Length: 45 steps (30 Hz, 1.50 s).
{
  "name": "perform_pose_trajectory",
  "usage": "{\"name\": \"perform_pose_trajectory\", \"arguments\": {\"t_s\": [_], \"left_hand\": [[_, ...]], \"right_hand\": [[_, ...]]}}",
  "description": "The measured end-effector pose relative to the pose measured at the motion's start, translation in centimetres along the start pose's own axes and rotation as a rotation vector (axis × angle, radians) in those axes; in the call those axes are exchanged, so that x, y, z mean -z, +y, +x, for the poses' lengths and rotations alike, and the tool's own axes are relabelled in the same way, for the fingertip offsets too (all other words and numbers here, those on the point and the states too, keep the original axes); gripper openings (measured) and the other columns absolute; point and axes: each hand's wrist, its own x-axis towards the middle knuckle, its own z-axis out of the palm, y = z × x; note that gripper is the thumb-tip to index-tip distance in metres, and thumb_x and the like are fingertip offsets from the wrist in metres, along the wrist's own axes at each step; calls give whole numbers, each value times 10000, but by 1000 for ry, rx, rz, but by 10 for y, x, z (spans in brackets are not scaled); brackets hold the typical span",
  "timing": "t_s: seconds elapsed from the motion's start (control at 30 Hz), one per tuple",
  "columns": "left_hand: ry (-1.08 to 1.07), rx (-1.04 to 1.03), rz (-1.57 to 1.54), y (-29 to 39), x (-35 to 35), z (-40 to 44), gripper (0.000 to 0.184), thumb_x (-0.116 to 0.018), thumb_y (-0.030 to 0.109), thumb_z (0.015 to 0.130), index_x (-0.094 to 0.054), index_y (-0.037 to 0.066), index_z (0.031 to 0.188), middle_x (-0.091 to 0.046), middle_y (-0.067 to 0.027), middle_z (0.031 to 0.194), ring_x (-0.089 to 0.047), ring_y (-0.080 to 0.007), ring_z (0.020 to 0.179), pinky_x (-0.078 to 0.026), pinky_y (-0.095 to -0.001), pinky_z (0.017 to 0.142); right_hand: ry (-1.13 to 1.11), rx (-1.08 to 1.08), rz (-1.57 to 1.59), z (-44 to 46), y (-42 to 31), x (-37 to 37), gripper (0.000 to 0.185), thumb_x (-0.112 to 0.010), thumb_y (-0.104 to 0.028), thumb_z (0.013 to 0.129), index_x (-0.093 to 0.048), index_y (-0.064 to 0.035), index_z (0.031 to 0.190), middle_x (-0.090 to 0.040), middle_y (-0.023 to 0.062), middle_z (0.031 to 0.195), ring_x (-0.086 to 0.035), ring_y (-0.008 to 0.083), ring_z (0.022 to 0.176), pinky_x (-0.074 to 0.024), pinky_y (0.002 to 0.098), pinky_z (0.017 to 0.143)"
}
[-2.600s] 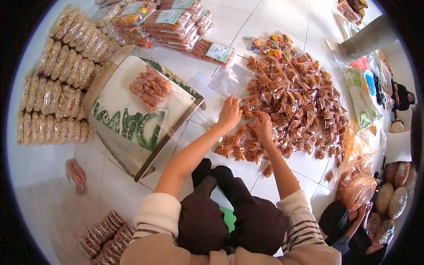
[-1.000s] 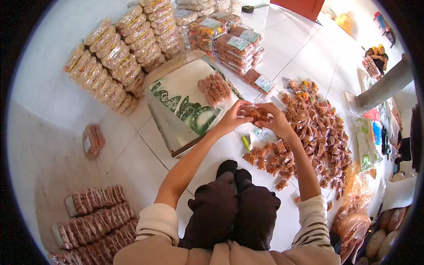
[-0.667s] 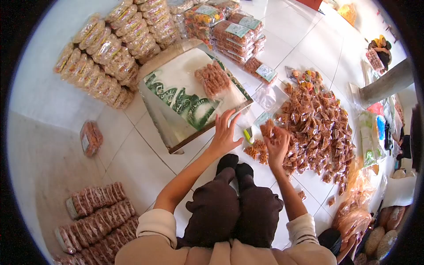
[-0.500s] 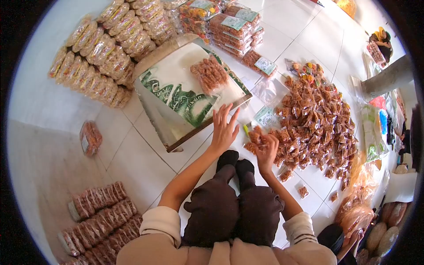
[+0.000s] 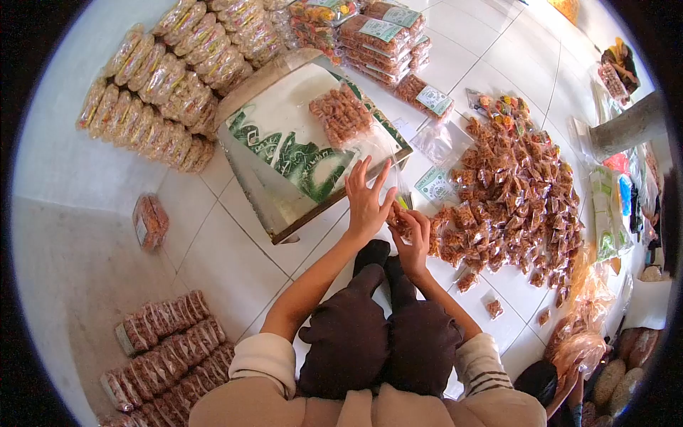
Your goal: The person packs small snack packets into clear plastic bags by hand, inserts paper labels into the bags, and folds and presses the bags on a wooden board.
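Note:
My left hand [image 5: 366, 206] is at the near right edge of a worn box [image 5: 245, 174] with green print, its fingers spread. Its fingertips are by the loose clear end of a plastic bag that holds small brown snack packets [image 5: 340, 114] and lies flat on the box. Close beside it, my right hand [image 5: 414, 242] has its fingers closed on a small brown snack packet [image 5: 395, 218], partly hidden by the fingers. A large heap of such packets [image 5: 512, 192] spreads over the floor to the right. Near the right hand lies a green-and-white label [image 5: 435, 185].
Stacked filled bags [image 5: 377, 35] and a single labelled bag [image 5: 425, 97] lie beyond the box. Long rows of bagged snacks [image 5: 171, 85] stand against the left wall, more rows [image 5: 167, 349] at lower left. Another person's hand [image 5: 569, 388] shows at lower right, by an orange plastic bag [image 5: 580, 349].
My right hand has moved left, toward my left hand, carrying the small packet. My left hand's fingers have spread more at the bag's loose end. The view has shifted slightly.

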Motion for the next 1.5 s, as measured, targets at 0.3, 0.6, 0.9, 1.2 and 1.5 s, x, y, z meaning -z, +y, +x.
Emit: {"name": "perform_pose_trajectory", "arguments": {"t_s": [0.3,0.6,0.9,1.2,1.5], "left_hand": [[11,-6,-37,8,-7,-1,385,-424,264,900,-446,276,1285,-242,-142,1372,-199,-366,1264,-130,-606,982],[38,67,-130,0,-9,0,366,-358,301,923,-458,305,1276,-216,-129,1396,-150,-389,1276,-70,-638,972],[10,-43,-123,-8,-2,3,367,-331,295,933,-473,268,1270,-222,-150,1393,-151,-394,1268,-59,-573,1012],[-19,-69,-189,-5,8,-3,503,-455,222,861,-346,133,1344,-213,-176,1392,-148,-385,1293,-81,-554,1031],[75,-37,-138,-3,5,-1,538,-509,59,774,-397,117,1297,-315,-136,1342,-245,-353,1268,-138,-531,1038]], "right_hand": [[33,-113,116,39,-7,-11,418,-657,37,699,-534,-20,1094,-494,148,1123,-514,290,1014,-483,348,774],[-18,-142,161,32,-12,-38,522,-597,130,659,-506,-9,1153,-498,151,1157,-510,300,1042,-478,327,792],[52,-182,223,62,0,-54,390,-540,31,784,-513,-27,1169,-468,147,1219,-509,293,1054,-455,339,824],[244,-555,576,41,-23,-34,365,-553,-121,873,-457,19,1197,-563,94,1041,-556,140,874,-460,257,788],[535,-897,855,34,1,-11,349,-523,-253,897,-495,-13,1148,-564,51,1002,-530,114,880,-436,250,765]]}}
